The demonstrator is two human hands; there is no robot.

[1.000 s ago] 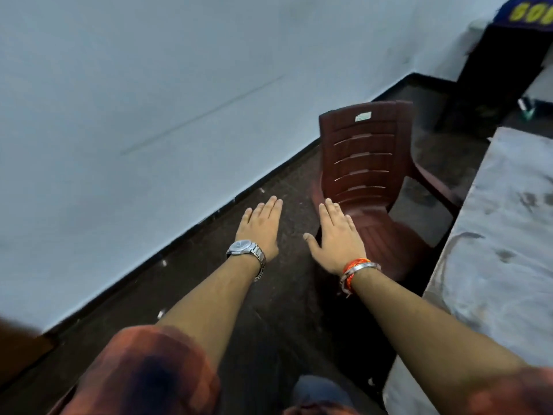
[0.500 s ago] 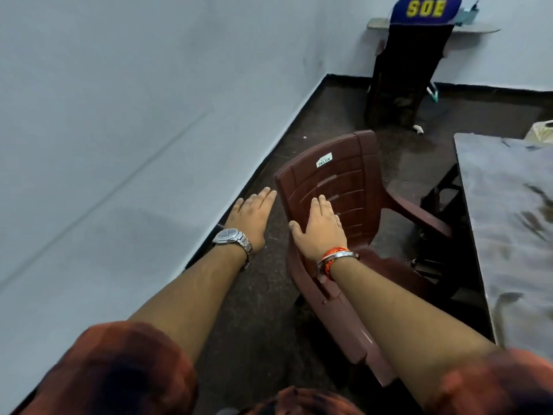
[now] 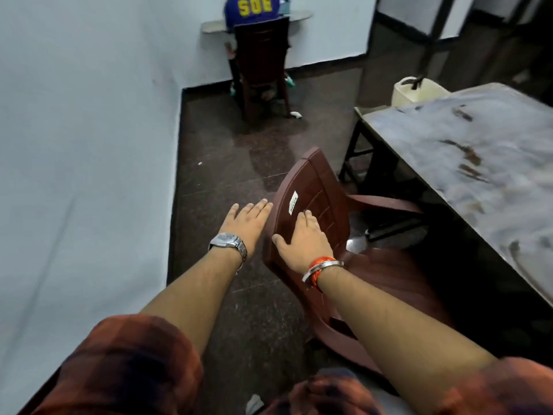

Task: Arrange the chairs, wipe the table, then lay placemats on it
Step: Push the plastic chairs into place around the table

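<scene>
A brown plastic armchair (image 3: pixel 314 181) stands on the dark floor beside the grey, stained table (image 3: pixel 466 151), its seat partly under the table edge. My right hand (image 3: pixel 302 241) lies flat on the chair's backrest, fingers spread, thumb at the backrest's left edge. My left hand (image 3: pixel 248 221) is open just left of the backrest, its fingertips at or near the rim; I cannot tell if they touch. No cloth or placemat is in view.
A pale wall (image 3: pixel 89 145) runs close along the left, leaving a narrow strip of floor. At the back a dark chair (image 3: pixel 263 64) with a blue "SOE" cloth (image 3: pixel 254 7) stands at a small wall shelf. A white bin (image 3: pixel 419 91) sits beyond the table's far corner.
The view has swung right and up, and I have come closer. My right hand now rests on the chair's backrest and my left hand has come up beside it.
</scene>
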